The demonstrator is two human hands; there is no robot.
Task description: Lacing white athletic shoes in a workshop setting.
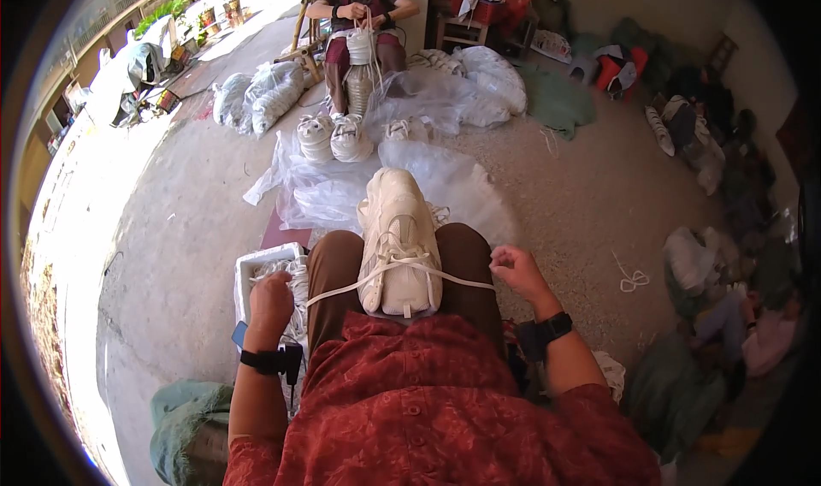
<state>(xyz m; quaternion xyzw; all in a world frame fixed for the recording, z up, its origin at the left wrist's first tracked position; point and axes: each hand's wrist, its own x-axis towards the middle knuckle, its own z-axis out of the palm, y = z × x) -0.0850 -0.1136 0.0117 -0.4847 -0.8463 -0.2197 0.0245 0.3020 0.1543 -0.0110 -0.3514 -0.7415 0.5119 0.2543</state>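
A cream sneaker (395,221) rests on my lap between my brown-trousered thighs, its toe pointing away. Its pale shoelace (349,290) crosses over the tongue and spreads out across both thighs. My left hand (272,299) is closed beside the left thigh, next to the white box; whatever it may hold is hidden. My right hand (517,270) is raised just off the right thigh with curled fingers. The lace's right end shows slightly below that hand, and I cannot see contact between them. Both wrists wear black bands.
White box (248,274) of laces at my left; green sack (184,426) behind it. Ahead, plastic sheeting (333,186) and more shoes (351,139) lie near a seated person (363,11) handling laces. A loose lace (633,279) lies on the floor at right, near bags (691,259).
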